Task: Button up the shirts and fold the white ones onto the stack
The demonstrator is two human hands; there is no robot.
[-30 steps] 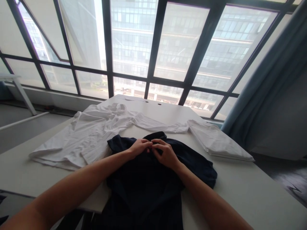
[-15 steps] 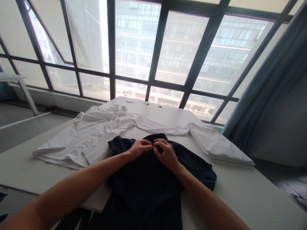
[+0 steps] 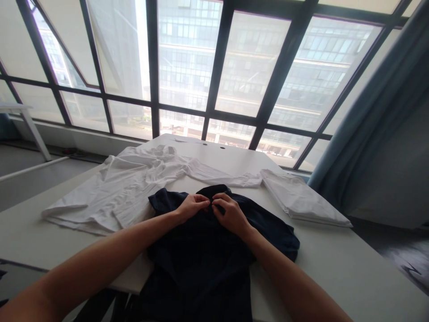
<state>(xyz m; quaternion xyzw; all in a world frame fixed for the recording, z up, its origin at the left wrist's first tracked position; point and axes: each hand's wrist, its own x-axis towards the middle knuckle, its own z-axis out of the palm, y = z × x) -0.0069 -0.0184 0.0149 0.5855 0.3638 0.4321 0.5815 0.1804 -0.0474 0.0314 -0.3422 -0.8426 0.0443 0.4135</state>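
A dark navy shirt (image 3: 201, 255) lies spread on the white table (image 3: 342, 264), its lower part hanging over the near edge. My left hand (image 3: 193, 206) and my right hand (image 3: 230, 213) meet at its collar, fingertips pinched together on the fabric near the neck opening. Both hands are closed on the cloth. What the fingers grip there is too small to make out.
A crumpled white shirt (image 3: 120, 188) lies spread to the left and behind, one sleeve reaching right. A folded white garment (image 3: 303, 201) sits at the right. Large windows (image 3: 214, 67) stand behind the table, a blue curtain (image 3: 375, 120) at right.
Both hands stay at the collar with only small finger movements. The view shifted slightly.
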